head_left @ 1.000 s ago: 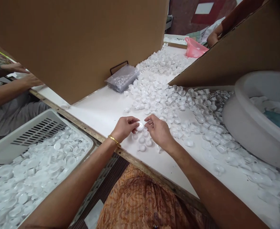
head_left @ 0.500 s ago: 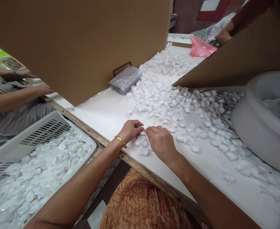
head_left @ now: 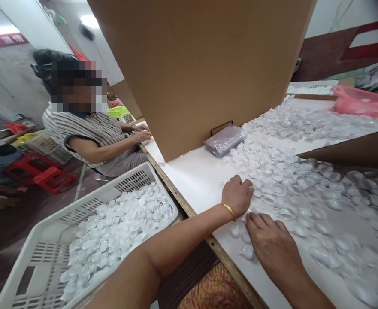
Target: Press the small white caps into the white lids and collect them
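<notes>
Small white, round plastic pieces [head_left: 282, 171] cover much of the white tabletop, heaped loosely. My left hand [head_left: 238, 196], with a gold bangle at the wrist, is curled at the near edge of the heap; its fingertips touch or hold something I cannot make out. Just nearer to me, my right hand [head_left: 272, 240] lies low over the table, fingers together and pointing left. Its thumb and fingertips are pressed together, and what they hold is mostly hidden. A few loose plastic pieces [head_left: 248, 252] lie beside and partly under the right hand.
At my left stands a white slatted crate [head_left: 103, 195] full of similar pieces. A tall cardboard panel [head_left: 208, 77] rises from the table, with a plastic-wrapped stack [head_left: 225, 140] at its foot. A pink basket [head_left: 362, 101] sits far right. A co-worker [head_left: 92, 128] sits beyond the panel.
The view has swung left, bringing the co-worker and more of the crate into sight. My hands, earlier pinching a small white piece together, are now apart, the left reaching farther toward the heap.
</notes>
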Available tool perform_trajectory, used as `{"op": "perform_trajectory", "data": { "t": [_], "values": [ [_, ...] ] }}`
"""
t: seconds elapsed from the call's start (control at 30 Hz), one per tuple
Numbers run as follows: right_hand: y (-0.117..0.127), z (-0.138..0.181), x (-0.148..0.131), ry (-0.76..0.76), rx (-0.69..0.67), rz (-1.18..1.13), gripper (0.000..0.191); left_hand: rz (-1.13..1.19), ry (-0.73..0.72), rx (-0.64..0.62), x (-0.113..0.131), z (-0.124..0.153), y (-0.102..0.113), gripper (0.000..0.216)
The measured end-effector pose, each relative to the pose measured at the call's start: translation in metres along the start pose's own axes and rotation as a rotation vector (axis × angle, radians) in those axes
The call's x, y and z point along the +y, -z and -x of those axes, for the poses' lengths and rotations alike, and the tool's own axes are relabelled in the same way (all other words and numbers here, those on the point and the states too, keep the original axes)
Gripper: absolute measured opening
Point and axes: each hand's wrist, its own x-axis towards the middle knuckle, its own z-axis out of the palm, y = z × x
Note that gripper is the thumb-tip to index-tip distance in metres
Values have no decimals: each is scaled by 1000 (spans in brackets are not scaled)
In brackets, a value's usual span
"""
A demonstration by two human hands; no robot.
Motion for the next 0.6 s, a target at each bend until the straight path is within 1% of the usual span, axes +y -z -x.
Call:
{"op": "perform_trajectory", "data": {
  "t": [0.07, 0.1, 0.2, 0.27, 0.4, 0.5, 0.6],
  "values": [
    [-2, 1, 0, 7, 15, -8, 28, -171, -68, 4, -1, -3, -8, 31],
    [-3, 1, 0, 12, 27, -17, 29, -220, -78, -7, -2, -4, -11, 31],
    [-5, 2, 1, 23, 69, -53, 32, -299, -105, -3, -6, -3, -15, 30],
    [-5, 3, 1, 17, 77, -75, 32, -341, -161, -10, -4, 0, -13, 30],
    [-8, 6, 3, 17, 94, -123, 34, -392, -264, -38, 0, 2, -11, 37],
    [-11, 7, 3, 17, 81, -166, 33, -375, -257, -30, -2, -2, -15, 38],
    [-13, 4, 0, -54, 46, -199, 30, -343, -217, -6, -6, -8, -20, 40]
  ]
}}
